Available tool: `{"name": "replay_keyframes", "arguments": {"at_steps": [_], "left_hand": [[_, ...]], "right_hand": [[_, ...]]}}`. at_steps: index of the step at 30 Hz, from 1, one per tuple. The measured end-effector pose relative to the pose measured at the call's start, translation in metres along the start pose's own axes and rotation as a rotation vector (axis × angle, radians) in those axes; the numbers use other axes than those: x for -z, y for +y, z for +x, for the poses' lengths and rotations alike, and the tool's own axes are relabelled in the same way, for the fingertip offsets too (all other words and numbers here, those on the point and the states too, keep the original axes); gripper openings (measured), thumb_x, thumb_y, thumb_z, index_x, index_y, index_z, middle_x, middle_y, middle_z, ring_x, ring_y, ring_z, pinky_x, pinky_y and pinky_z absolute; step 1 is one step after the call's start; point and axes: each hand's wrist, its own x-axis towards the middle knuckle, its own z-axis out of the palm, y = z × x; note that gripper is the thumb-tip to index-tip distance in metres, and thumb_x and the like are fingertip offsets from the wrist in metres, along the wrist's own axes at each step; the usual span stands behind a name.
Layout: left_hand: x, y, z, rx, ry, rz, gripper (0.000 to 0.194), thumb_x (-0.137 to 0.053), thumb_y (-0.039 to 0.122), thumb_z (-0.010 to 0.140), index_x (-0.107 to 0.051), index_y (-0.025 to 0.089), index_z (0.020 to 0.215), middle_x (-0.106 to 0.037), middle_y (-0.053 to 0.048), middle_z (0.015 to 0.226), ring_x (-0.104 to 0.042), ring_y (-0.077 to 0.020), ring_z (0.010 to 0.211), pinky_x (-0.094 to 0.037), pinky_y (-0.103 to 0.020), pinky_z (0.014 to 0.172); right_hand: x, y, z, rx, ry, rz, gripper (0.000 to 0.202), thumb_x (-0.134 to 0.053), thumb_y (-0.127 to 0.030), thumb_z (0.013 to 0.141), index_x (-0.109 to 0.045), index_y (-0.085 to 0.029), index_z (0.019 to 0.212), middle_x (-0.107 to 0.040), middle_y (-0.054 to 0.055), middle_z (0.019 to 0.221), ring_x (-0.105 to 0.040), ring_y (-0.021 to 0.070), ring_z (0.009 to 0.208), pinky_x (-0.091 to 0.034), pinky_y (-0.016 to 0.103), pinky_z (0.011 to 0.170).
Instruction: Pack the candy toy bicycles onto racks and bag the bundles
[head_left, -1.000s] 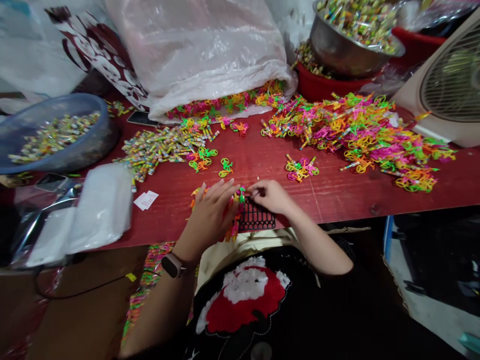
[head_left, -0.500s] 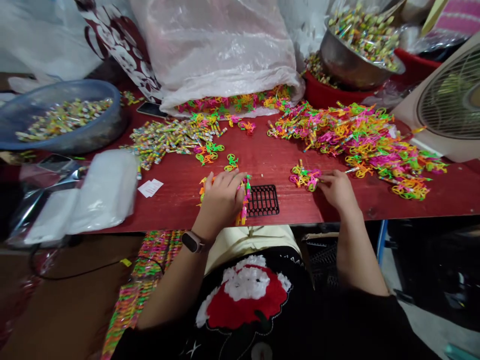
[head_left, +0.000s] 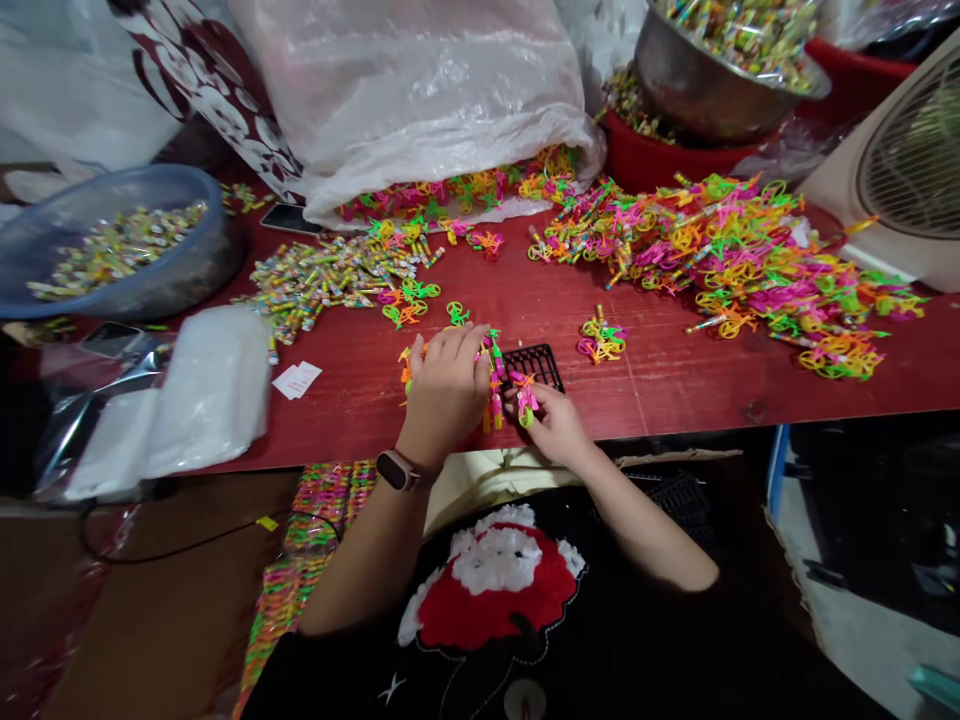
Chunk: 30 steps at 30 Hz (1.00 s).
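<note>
My left hand (head_left: 446, 388) lies palm down over bright toy pieces (head_left: 493, 385) set in rows on the left part of a black plastic grid (head_left: 546, 362). Its fingers are stretched out, and the palm hides most of those pieces. At the right side of the grid, my right hand (head_left: 556, 425) pinches a small pink, orange and green plastic toy bicycle (head_left: 525, 398) between thumb and fingers. A little cluster of toy bicycles (head_left: 602, 340) rests on the red table (head_left: 637, 395), apart from the right hand.
A large heap of toy bicycles (head_left: 720, 250) spreads at the right, near a fan (head_left: 911, 170). Short patterned tubes (head_left: 319, 280) are piled at the left, beside a blue basin (head_left: 225, 225) and plastic bags (head_left: 214, 390). A big white sack (head_left: 435, 100) stands behind.
My right hand has moved left from the small cluster to the black grid, carrying a toy bicycle. My left hand stays over the rows. The view has shifted slightly.
</note>
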Motion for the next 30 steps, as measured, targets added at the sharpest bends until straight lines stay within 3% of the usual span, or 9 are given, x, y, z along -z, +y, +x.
{"name": "replay_keyframes", "arguments": {"at_steps": [2, 6, 11, 17, 21, 23, 25, 28, 30], "left_hand": [[0.0, -0.001, 0.001, 0.006, -0.018, -0.001, 0.042, -0.037, 0.031, 0.11, -0.054, 0.026, 0.148, -0.062, -0.008, 0.149, -0.053, -0.0292, 0.141, -0.026, -0.06, 0.125], [0.0, -0.001, 0.003, 0.02, -0.047, 0.0, 0.043, -0.037, 0.031, 0.109, -0.055, 0.025, 0.148, -0.061, -0.008, 0.151, -0.053, -0.0298, 0.141, -0.025, -0.061, 0.125], [0.002, 0.0, 0.005, 0.022, -0.079, 0.011, 0.044, -0.037, 0.032, 0.109, -0.053, 0.025, 0.149, -0.06, -0.009, 0.153, -0.053, -0.0315, 0.141, -0.027, -0.063, 0.124], [0.001, 0.0, 0.006, 0.017, -0.085, 0.006, 0.044, -0.039, 0.038, 0.109, -0.054, 0.026, 0.149, -0.061, -0.011, 0.15, -0.054, -0.0339, 0.14, -0.028, -0.066, 0.123], [0.005, 0.0, 0.004, -0.009, -0.054, -0.007, 0.054, -0.051, 0.047, 0.105, -0.049, 0.024, 0.154, -0.053, -0.017, 0.157, -0.051, -0.0364, 0.143, -0.029, -0.068, 0.122], [0.008, 0.0, 0.001, -0.042, -0.024, -0.015, 0.054, -0.056, 0.046, 0.104, -0.051, 0.027, 0.154, -0.049, -0.016, 0.16, -0.048, -0.0365, 0.146, -0.027, -0.07, 0.122], [0.01, 0.0, -0.003, -0.107, -0.018, -0.041, 0.041, -0.061, 0.044, 0.102, -0.063, 0.032, 0.141, -0.054, -0.011, 0.157, -0.047, -0.0359, 0.147, -0.024, -0.071, 0.123], [0.008, 0.001, -0.009, -0.171, -0.052, -0.107, 0.02, -0.063, 0.042, 0.101, -0.076, 0.031, 0.112, -0.063, -0.005, 0.148, -0.048, -0.0348, 0.145, -0.026, -0.07, 0.122], [0.006, 0.001, -0.011, -0.174, -0.076, -0.134, 0.018, -0.061, 0.037, 0.102, -0.076, 0.029, 0.105, -0.062, -0.006, 0.147, -0.048, -0.0347, 0.143, -0.029, -0.07, 0.121]], "right_hand": [[-0.001, 0.005, 0.004, 0.057, 0.008, -0.13, 0.014, -0.063, -0.02, 0.095, -0.074, -0.02, 0.104, -0.077, 0.01, 0.106, -0.072, 0.0254, 0.103, -0.057, 0.041, 0.095], [-0.006, 0.002, 0.004, 0.085, 0.004, -0.375, 0.031, -0.055, 0.0, 0.083, -0.07, -0.018, 0.104, -0.071, 0.013, 0.106, -0.067, 0.0266, 0.102, -0.056, 0.04, 0.095], [-0.014, -0.01, 0.004, 0.068, -0.105, -0.612, 0.038, -0.049, 0.006, 0.076, -0.068, -0.014, 0.101, -0.066, 0.015, 0.101, -0.06, 0.029, 0.098, -0.054, 0.041, 0.094], [-0.018, -0.006, 0.004, 0.063, -0.127, -0.648, 0.038, -0.05, 0.005, 0.079, -0.07, -0.013, 0.105, -0.065, 0.015, 0.104, -0.058, 0.0288, 0.101, -0.052, 0.041, 0.094], [-0.011, -0.004, 0.005, 0.078, -0.139, -0.472, 0.032, -0.052, -0.001, 0.089, -0.073, -0.013, 0.11, -0.068, 0.015, 0.107, -0.063, 0.0262, 0.1, -0.054, 0.04, 0.093], [0.01, -0.006, 0.01, 0.1, -0.197, -0.322, 0.027, -0.057, -0.008, 0.093, -0.075, -0.016, 0.111, -0.071, 0.011, 0.105, -0.066, 0.0232, 0.096, -0.055, 0.038, 0.092], [0.045, -0.006, 0.02, 0.135, -0.188, -0.257, 0.028, -0.058, -0.012, 0.095, -0.077, -0.021, 0.113, -0.074, 0.008, 0.104, -0.068, 0.0219, 0.097, -0.055, 0.04, 0.094], [0.113, 0.007, 0.047, 0.134, 0.114, -0.505, 0.039, -0.05, -0.008, 0.094, -0.079, -0.023, 0.116, -0.074, 0.011, 0.114, -0.063, 0.0275, 0.112, -0.049, 0.049, 0.104], [0.151, 0.025, 0.069, 0.095, 0.171, -0.721, 0.044, -0.049, -0.007, 0.094, -0.079, -0.022, 0.121, -0.07, 0.013, 0.13, -0.056, 0.0318, 0.123, -0.043, 0.055, 0.108]]}}
